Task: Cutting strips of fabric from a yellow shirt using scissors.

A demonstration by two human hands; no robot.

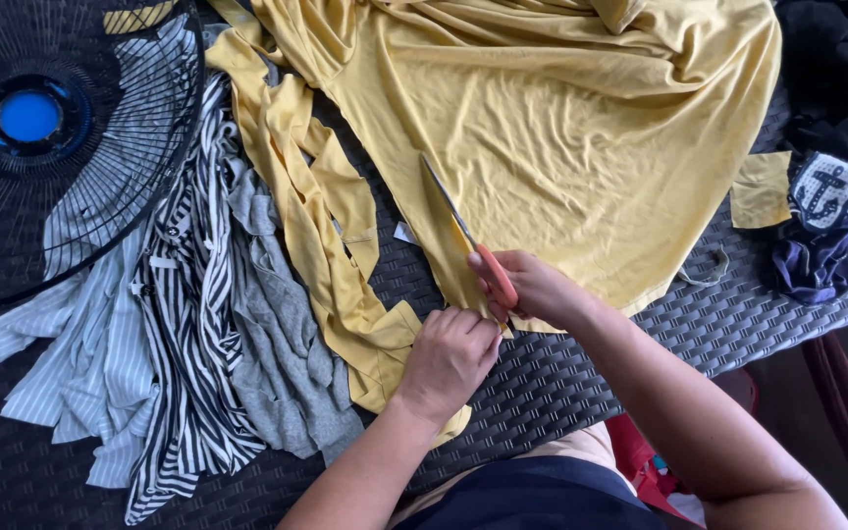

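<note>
- Scissors with orange handles sit in our right hand, fingers closed through the grips, blades parted and pointing up and away into the yellow fabric.
- Our left hand is clenched on the near edge of that yellow fabric, pinching it just beside the scissor handles, low on the worktop.
- We see the yellow fabric spread wide over the dark woven worktop, its cut line running from the near hem towards the blades.
- Left of the cut, yellow strips lie in a long rumpled band, touching the grey strips beside them.
- Further left lie black-and-white striped strips and pale striped strips.
- A black fan grille with a blue hub rests at the far left corner.
- Dark clothes are heaped at the right edge, a small yellow scrap just beside them.
</note>
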